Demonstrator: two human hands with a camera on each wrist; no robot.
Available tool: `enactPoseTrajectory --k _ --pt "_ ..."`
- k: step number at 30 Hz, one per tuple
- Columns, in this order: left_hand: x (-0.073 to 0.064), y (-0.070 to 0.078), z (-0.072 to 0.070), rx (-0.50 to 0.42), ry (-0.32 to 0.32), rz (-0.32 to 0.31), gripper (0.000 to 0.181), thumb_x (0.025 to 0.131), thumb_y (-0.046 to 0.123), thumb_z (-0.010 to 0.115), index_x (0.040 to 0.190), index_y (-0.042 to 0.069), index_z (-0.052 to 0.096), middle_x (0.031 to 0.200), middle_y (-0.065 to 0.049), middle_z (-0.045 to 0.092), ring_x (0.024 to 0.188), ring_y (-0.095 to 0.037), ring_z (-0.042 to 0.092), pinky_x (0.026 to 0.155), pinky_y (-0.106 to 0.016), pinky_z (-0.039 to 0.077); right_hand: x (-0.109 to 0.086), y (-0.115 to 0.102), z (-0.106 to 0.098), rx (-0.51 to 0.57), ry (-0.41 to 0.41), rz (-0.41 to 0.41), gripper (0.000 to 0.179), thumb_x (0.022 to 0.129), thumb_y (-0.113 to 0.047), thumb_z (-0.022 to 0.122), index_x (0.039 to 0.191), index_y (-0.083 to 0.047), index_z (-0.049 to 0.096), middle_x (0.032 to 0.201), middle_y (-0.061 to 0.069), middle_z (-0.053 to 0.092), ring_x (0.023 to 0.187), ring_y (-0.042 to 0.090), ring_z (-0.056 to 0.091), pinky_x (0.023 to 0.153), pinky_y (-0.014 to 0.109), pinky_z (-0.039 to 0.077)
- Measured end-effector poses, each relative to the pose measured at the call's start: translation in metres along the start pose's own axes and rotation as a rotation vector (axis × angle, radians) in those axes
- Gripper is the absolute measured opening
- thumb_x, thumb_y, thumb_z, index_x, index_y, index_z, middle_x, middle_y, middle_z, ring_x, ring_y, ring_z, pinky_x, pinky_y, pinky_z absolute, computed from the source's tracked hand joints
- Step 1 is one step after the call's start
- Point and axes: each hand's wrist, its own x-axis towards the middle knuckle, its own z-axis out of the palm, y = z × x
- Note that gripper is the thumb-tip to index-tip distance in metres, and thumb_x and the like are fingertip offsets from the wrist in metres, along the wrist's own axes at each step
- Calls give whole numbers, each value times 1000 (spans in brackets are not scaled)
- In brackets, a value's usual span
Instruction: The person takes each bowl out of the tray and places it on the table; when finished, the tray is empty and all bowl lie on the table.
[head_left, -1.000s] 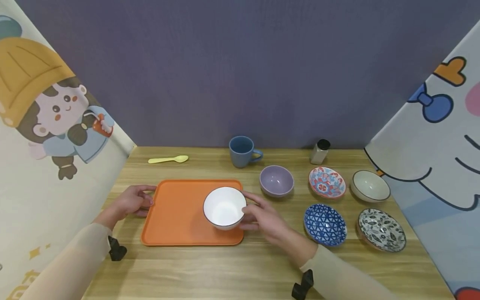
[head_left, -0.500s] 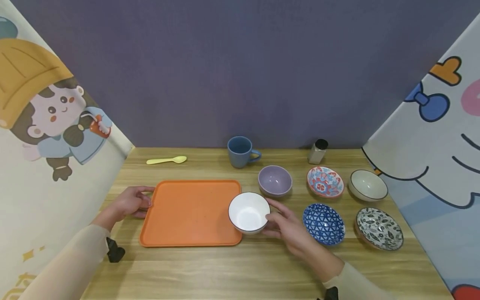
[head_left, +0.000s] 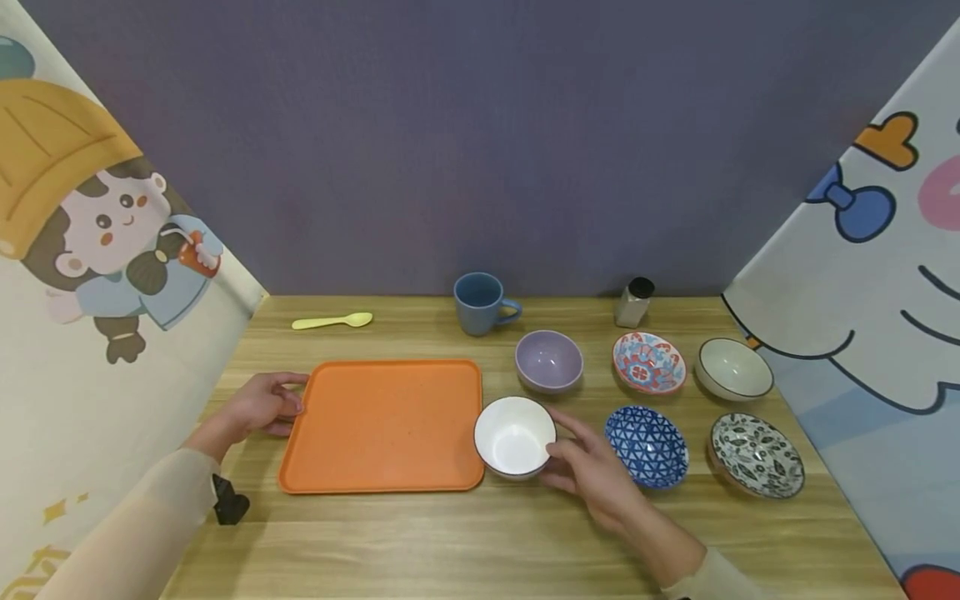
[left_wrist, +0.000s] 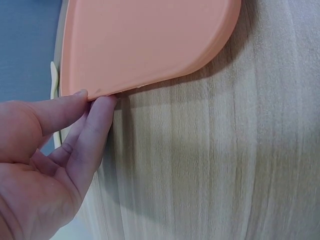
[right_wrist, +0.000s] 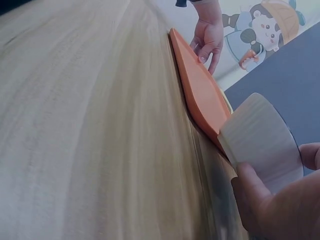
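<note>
At the left edge of the orange tray [head_left: 382, 425], my left hand [head_left: 262, 406] pinches the rim. The left wrist view shows the thumb on top of this rim and fingertips against its outer side. My right hand [head_left: 596, 471] grips a white bowl [head_left: 515, 435] with a dark rim by its right side, thumb near the rim and fingers lower down. Upright, the bowl is beside the tray's right edge. In the right wrist view its pale outer wall [right_wrist: 262, 145] shows; whether its base touches the table cannot be told.
Behind stand a blue mug [head_left: 480, 304], a purple bowl [head_left: 549, 362] and a black-lidded shaker [head_left: 634, 302]. To the right sit a red floral dish [head_left: 649, 363], a cream bowl [head_left: 735, 369], a blue patterned bowl [head_left: 647, 447] and a leaf-patterned bowl [head_left: 756, 456]. A yellow spoon [head_left: 332, 321] lies back left.
My right hand has carried the white bowl rightward, from over the tray's right part to beside its right edge, and slightly nearer. The left hand and tray have stayed put.
</note>
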Motion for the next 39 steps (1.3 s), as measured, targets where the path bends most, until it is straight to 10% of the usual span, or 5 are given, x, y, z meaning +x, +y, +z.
enactPoseTrajectory --k 39 --pt "5 -5 0 -2 6 5 65 96 -8 58 154 -11 29 104 -17 65 88 -20 68 74 -46 63 -23 16 -2 49 56 -67 57 106 -3 45 160 -13 31 158 30 33 140 45 42 107 55 46"
